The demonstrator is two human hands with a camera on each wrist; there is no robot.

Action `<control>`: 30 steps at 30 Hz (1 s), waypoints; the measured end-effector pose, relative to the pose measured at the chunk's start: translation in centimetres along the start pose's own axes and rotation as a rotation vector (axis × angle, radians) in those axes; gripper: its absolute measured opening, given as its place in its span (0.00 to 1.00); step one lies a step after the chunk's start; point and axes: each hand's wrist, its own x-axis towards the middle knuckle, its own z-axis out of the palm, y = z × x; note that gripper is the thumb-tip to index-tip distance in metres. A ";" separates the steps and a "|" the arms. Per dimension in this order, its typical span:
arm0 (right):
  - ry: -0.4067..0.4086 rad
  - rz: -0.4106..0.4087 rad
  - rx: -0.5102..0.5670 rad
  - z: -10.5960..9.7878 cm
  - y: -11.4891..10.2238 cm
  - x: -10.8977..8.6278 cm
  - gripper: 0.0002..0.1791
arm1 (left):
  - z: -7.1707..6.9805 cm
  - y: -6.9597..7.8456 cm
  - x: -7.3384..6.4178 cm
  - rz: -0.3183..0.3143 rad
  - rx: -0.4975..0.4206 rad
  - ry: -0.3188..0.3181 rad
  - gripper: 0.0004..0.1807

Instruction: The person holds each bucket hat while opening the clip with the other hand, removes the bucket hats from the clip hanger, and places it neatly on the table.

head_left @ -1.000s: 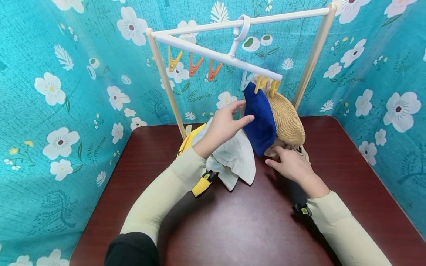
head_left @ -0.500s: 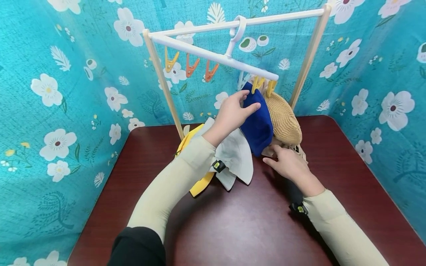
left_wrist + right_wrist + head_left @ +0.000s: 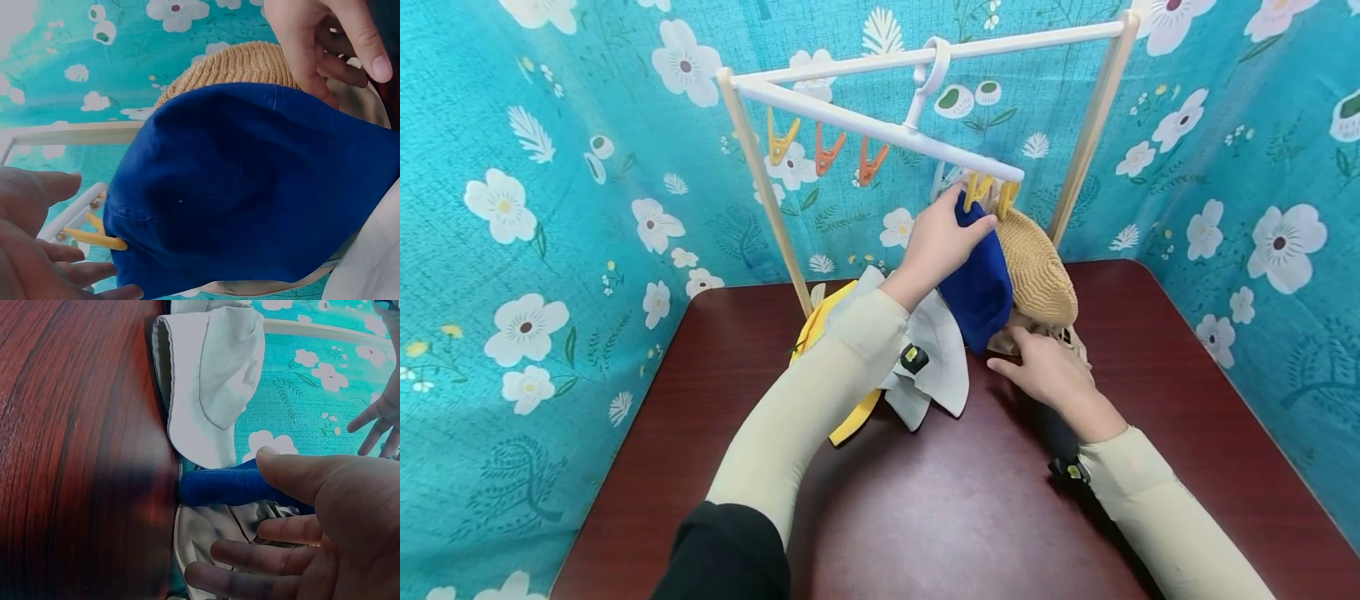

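Note:
A dark blue cloth hat [image 3: 983, 287] hangs from a yellow clip [image 3: 976, 192] near the right end of a white hanger. My left hand [image 3: 942, 242] is at the hat's upper end beside the clip. In the left wrist view, its fingers [image 3: 69, 265] are spread, with one fingertip at the hat's edge. My right hand [image 3: 1054, 375] is low beside the hat's bottom. The right wrist view shows its thumb and fingers extended around the blue edge, without a visible pinch. A woven straw hat [image 3: 1041, 271] hangs behind on the right, by another yellow clip [image 3: 1008, 198].
The white hanger bar [image 3: 880, 129] hooks on a wood-and-white rack [image 3: 1078, 146]. Orange clips [image 3: 827, 150] dangle at its left. A pale grey hat [image 3: 943, 354] and a yellow hat [image 3: 857, 421] lie on the dark red table [image 3: 925, 517]. A beige hat [image 3: 206, 528] is below the blue one.
My left hand has moved rightward and up to the top of the blue hat beside the clip. My right hand stays about where it was by the hat's bottom.

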 end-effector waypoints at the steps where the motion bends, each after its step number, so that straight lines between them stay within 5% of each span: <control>1: -0.002 -0.001 0.003 0.0 0.1 0.0 0.38 | 0.2 0.1 0.2 0.000 -0.003 0.005 0.43; 13: 0.031 -0.014 0.027 0.2 0.1 0.0 0.37 | 1.7 0.5 1.9 0.004 0.010 0.126 0.39; 23: 0.039 -0.027 0.027 0.3 0.1 0.0 0.36 | 3.2 0.3 3.7 0.013 0.024 0.344 0.21; 30: 0.042 -0.021 0.025 0.2 0.2 0.0 0.36 | 3.9 0.5 4.1 0.004 0.048 0.396 0.17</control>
